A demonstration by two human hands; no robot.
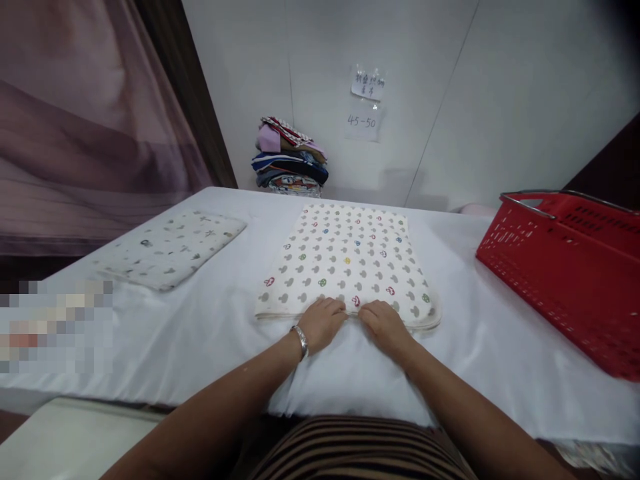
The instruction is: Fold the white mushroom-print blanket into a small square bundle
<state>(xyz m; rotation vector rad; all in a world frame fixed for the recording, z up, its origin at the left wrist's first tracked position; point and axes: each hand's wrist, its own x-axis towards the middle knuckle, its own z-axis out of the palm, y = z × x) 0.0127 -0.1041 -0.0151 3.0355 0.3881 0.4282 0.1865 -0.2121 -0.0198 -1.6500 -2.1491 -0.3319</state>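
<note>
A folded white cloth (345, 260) printed with grey and coloured mushrooms lies flat on the white-covered table, its layers showing along the near edge. My left hand (323, 320), with a silver bracelet at the wrist, has its fingers curled over the middle of that near edge. Just to the right, my right hand (383, 323) holds the same edge with bent fingers. A small gap separates the two hands. Both thumbs are largely hidden. Further left lies a second folded white cloth (175, 247) with small dark and green prints, touched by neither hand.
On the right of the table (210, 353) stands a red plastic basket (565, 267) with a metal handle. Beyond the far edge, a stack of folded fabrics (290, 160) rises against the white wall. Paper signs (363, 123) hang there. A pinkish curtain (90, 127) borders the left.
</note>
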